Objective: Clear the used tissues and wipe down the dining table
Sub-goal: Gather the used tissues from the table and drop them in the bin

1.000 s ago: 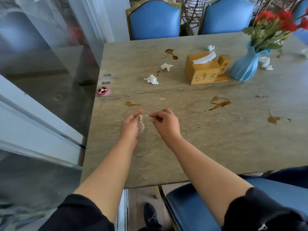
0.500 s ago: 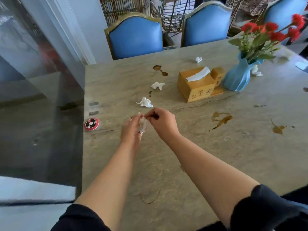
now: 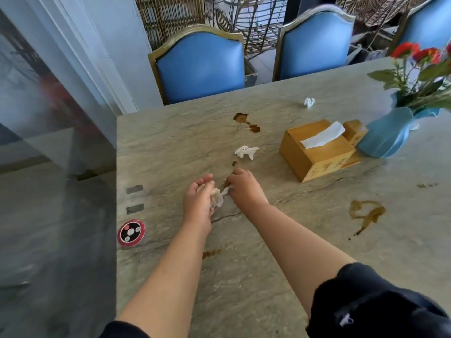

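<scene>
My left hand (image 3: 198,201) holds a crumpled, stained tissue wad (image 3: 216,198) in its curled fingers. My right hand (image 3: 245,187) pinches another white tissue (image 3: 226,190) right beside it, both hands low over the stone dining table (image 3: 170,147). A loose crumpled tissue (image 3: 246,151) lies just beyond my hands, and a small one (image 3: 309,102) sits near the far edge. Brown spills mark the table: one at the far middle (image 3: 246,121), a large one at the right (image 3: 366,213), a small one near my left forearm (image 3: 211,252).
A wooden tissue box (image 3: 317,152) with a sheet sticking out stands right of centre, next to a blue vase (image 3: 388,135) of red flowers. A round red call button (image 3: 131,232) sits at the table's left edge. Blue chairs (image 3: 200,67) line the far side.
Both hands moved forward across the table to the nearest loose tissue, and my right hand now pinches it. The view shifted forward with them.
</scene>
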Demonstrator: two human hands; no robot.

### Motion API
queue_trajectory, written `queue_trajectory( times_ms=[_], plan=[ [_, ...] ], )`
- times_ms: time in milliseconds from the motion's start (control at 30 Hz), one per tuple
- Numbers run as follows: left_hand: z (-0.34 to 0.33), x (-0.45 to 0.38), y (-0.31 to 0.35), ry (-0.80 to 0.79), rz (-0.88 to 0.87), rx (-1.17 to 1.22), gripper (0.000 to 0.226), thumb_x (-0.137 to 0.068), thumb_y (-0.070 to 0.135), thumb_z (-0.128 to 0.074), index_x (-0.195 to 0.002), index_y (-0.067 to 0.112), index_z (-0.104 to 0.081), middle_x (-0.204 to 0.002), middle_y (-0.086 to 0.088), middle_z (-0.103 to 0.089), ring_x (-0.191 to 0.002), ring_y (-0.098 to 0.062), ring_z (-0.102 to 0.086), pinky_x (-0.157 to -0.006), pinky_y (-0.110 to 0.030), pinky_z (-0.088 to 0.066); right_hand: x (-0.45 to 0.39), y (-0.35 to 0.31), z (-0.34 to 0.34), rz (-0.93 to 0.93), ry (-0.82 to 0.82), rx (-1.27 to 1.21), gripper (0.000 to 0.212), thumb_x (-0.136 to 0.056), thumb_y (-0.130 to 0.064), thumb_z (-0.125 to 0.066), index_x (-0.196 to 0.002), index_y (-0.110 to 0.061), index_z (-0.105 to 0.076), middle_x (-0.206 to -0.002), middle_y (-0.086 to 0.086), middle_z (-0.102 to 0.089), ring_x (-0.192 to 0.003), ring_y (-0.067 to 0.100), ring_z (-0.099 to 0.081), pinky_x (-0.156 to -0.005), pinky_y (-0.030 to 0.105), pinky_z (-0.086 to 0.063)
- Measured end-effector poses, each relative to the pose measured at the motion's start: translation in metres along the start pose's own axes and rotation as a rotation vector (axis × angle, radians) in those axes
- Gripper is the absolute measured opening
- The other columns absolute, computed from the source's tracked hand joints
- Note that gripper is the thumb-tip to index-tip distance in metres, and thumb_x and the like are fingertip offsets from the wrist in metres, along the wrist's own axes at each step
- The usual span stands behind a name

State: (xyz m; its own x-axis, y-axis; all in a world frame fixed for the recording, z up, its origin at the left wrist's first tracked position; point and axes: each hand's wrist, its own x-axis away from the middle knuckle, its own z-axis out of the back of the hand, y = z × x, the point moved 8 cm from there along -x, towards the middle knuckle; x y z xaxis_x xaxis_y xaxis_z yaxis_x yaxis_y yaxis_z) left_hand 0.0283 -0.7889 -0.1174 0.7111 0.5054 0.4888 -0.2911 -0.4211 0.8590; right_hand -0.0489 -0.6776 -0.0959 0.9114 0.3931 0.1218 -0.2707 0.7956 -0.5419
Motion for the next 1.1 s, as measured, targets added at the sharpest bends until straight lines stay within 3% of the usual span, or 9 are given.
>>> queue_trajectory(
  times_ms=[167, 300, 400, 533, 633, 733, 867, 967, 1100],
  plan=[
    [-0.016, -0.019, 0.007, -0.063, -0.039, -0.042, 0.027, -0.091, 0.011, -0.06, -0.09, 0.036, -0.071, -0.105, 0.007, -0.067, -0.1, -0.018, -0.063, -0.09, -0.045, -0.054, -0.004, 0.004, 0.041, -0.106, 0.262, -0.342, 0.014, -0.088, -0.012, -0.062, -0.099, -0.009, -0.07, -0.103, -0.003, -0.052, -0.09, 0.013, -0.053, -0.068, 0.014, -0.032],
    [-0.044, -0.025, 0.017, -0.16, -0.033, 0.105, 0.029, -0.096, 0.007, -0.05, -0.098, 0.029, -0.068, -0.098, 0.001, -0.071, -0.091, -0.016, -0.067, -0.078, -0.033, -0.052, -0.003, -0.014, 0.058, -0.015, 0.283, -0.437, 0.012, -0.079, -0.011, -0.071, -0.09, -0.017, -0.069, -0.089, -0.01, -0.059, -0.079, 0.006, -0.056, -0.063, 0.006, -0.038],
    [-0.058, -0.029, 0.016, -0.173, 0.098, 0.298, 0.019, -0.093, 0.019, -0.049, -0.094, 0.023, -0.067, -0.089, -0.001, -0.069, -0.076, -0.016, -0.065, -0.067, -0.032, -0.047, -0.004, -0.01, 0.056, -0.04, 0.272, -0.509, 0.012, -0.077, -0.011, -0.073, -0.081, -0.021, -0.067, -0.079, -0.011, -0.064, -0.073, 0.003, -0.058, -0.063, 0.006, -0.042],
    [-0.06, -0.036, 0.018, -0.166, 0.076, 0.245, 0.024, -0.09, 0.041, -0.058, -0.091, 0.017, -0.058, -0.072, 0.0, -0.062, -0.062, -0.014, -0.059, -0.058, -0.029, -0.043, -0.013, 0.002, 0.043, -0.101, 0.131, -0.707, 0.013, -0.087, -0.012, -0.065, -0.087, -0.021, -0.075, -0.081, -0.008, -0.073, -0.08, 0.006, -0.067, -0.081, 0.028, -0.055],
    [-0.055, -0.042, 0.02, -0.129, 0.044, 0.16, 0.013, -0.087, 0.024, -0.066, -0.091, 0.018, -0.056, -0.075, 0.0, -0.062, -0.067, -0.013, -0.058, -0.057, -0.026, -0.046, -0.022, 0.012, 0.045, -0.147, 0.118, -0.8, 0.022, -0.091, -0.007, -0.056, -0.087, -0.018, -0.074, -0.08, -0.005, -0.073, -0.075, 0.008, -0.064, -0.08, 0.031, -0.055],
    [-0.051, -0.046, 0.022, -0.108, 0.041, 0.176, 0.01, -0.087, 0.018, -0.065, -0.087, 0.019, -0.054, -0.063, 0.005, -0.064, -0.06, -0.012, -0.057, -0.061, -0.026, -0.046, -0.039, 0.018, 0.061, -0.112, 0.213, -0.425, 0.025, -0.093, -0.007, -0.052, -0.101, -0.021, -0.071, -0.105, -0.004, -0.07, -0.101, 0.016, -0.059, -0.079, 0.021, -0.045],
    [-0.049, -0.049, 0.025, -0.117, 0.036, 0.221, 0.007, -0.089, 0.017, -0.063, -0.094, 0.02, -0.059, -0.077, 0.002, -0.065, -0.057, -0.008, -0.065, -0.069, -0.03, -0.049, -0.066, 0.021, 0.056, -0.066, 0.062, 0.109, 0.046, -0.094, -0.007, -0.046, -0.128, -0.036, -0.057, -0.147, -0.002, -0.041, -0.134, 0.029, -0.025, -0.104, 0.038, -0.036],
    [-0.047, -0.048, 0.027, -0.143, 0.024, 0.255, 0.016, -0.09, 0.016, -0.062, -0.104, 0.023, -0.061, -0.099, -0.001, -0.063, -0.081, -0.013, -0.064, -0.068, -0.031, -0.054, -0.075, 0.029, 0.044, -0.08, -0.042, 0.2, 0.043, -0.093, -0.001, -0.046, -0.123, -0.026, -0.064, -0.142, 0.001, -0.042, -0.133, 0.032, -0.028, -0.1, 0.038, -0.04],
    [-0.045, -0.044, 0.029, -0.153, 0.002, 0.244, 0.019, -0.091, 0.015, -0.06, -0.105, 0.028, -0.059, -0.108, -0.002, -0.062, -0.085, -0.015, -0.063, -0.072, -0.032, -0.052, -0.063, 0.038, 0.054, -0.153, 0.14, -0.046, 0.03, -0.09, 0.004, -0.048, -0.101, -0.01, -0.072, -0.112, 0.007, -0.062, -0.105, 0.025, -0.056, -0.077, 0.024, -0.039]
  ],
)
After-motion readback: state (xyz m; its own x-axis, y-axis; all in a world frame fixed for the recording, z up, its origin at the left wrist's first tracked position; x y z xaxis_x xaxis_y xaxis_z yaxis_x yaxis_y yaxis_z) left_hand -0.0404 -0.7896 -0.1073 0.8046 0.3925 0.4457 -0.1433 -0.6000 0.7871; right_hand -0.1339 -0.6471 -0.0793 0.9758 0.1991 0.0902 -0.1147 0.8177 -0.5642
